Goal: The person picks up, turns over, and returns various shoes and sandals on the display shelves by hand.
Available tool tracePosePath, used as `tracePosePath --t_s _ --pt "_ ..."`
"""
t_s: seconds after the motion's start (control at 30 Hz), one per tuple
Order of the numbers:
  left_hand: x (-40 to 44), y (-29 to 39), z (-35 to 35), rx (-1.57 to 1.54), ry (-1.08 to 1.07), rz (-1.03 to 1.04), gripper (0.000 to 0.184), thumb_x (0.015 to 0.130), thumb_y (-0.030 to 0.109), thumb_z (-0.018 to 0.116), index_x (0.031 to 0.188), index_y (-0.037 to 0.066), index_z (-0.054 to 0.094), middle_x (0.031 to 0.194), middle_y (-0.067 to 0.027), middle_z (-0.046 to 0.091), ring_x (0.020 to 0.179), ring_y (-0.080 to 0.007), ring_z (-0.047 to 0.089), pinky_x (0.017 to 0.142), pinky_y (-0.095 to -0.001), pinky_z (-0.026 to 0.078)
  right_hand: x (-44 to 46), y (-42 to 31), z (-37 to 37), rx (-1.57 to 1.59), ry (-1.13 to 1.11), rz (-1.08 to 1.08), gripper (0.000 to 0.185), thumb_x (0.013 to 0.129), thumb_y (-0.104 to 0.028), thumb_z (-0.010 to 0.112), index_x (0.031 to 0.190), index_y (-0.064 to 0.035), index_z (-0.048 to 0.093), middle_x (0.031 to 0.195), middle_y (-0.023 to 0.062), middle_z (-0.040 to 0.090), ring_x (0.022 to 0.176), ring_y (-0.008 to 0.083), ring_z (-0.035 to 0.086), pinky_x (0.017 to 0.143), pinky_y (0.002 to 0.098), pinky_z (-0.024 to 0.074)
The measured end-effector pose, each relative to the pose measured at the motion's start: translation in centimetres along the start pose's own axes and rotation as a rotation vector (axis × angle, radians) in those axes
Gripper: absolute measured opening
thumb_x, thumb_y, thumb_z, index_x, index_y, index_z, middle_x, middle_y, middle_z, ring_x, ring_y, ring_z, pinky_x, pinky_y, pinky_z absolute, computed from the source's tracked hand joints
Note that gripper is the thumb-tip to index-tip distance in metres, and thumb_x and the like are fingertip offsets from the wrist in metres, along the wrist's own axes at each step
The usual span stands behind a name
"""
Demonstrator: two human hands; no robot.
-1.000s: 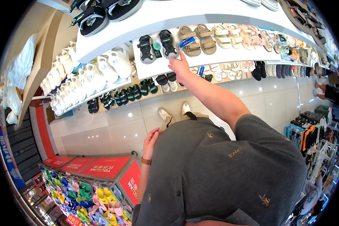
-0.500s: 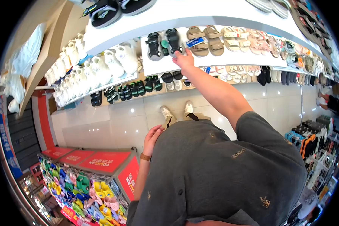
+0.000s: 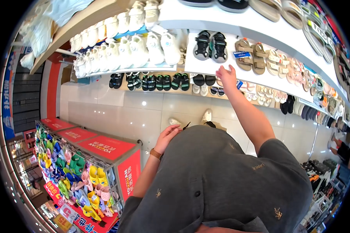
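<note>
My right hand [image 3: 226, 77] is held out in front of the white shelf [image 3: 200, 68], empty, its fingers apart. Just beyond its fingertips stands a pair of black sandals with grey toes [image 3: 219, 47], side by side on the shelf. To their right sits a pair of tan strap sandals [image 3: 259, 58], with a blue tag [image 3: 242, 54] on the left one. My left hand [image 3: 166, 138] hangs beside the front of my dark grey shirt [image 3: 237, 178], fingers loosely stretched and holding nothing; a brown band circles that wrist.
White shoes [image 3: 125, 50] fill the shelves at left, with black sandals [image 3: 163, 82] in a row below. A rack of colourful clogs [image 3: 77, 163] with red panels [image 3: 109, 147] stands at lower left. Tiled floor [image 3: 116, 103] lies between. People are at far right.
My right hand has drawn back from the black sandal it was touching, which now stands level with its pair. The view has shifted left, and my left hand stays by my shirt.
</note>
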State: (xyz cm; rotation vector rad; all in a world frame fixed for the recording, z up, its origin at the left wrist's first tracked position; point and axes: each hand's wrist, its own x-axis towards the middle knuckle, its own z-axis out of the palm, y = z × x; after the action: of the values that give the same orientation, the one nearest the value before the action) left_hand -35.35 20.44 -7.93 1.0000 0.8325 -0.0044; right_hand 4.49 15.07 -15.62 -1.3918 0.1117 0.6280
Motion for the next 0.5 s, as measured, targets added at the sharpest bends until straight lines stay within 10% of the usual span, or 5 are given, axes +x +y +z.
tracePosePath --t_s 0.23,0.5 --pt "-2.8 1.8 -7.6 -0.058 0.039 0.072 0.030 0.104 0.025 0.059 0.123 0.002 0.066 0.112 -0.0045 0.070 0.105 -0.0110 0.063 0.093 -0.0269 0.049 -9.0 9.3 -2.4 -0.395 -0.091 -0.056 0.067 0.094 -0.017 0.068 0.147 0.0042 0.035 0.099 0.0127 0.068 0.081 0.0179 0.067 0.073 0.0302 0.0558" --pt "-6.2 0.7 -18.5 -0.098 0.128 0.172 0.021 0.102 0.023 0.062 0.099 0.003 0.068 0.091 0.0017 0.067 0.084 -0.0054 0.058 0.077 -0.0225 0.048 -15.2 14.9 10.3 -0.182 -0.226 0.460 0.035 0.097 -0.017 0.064 0.128 -0.0029 0.053 0.103 0.0103 0.064 0.094 0.0239 0.065 0.083 0.0371 0.0558"
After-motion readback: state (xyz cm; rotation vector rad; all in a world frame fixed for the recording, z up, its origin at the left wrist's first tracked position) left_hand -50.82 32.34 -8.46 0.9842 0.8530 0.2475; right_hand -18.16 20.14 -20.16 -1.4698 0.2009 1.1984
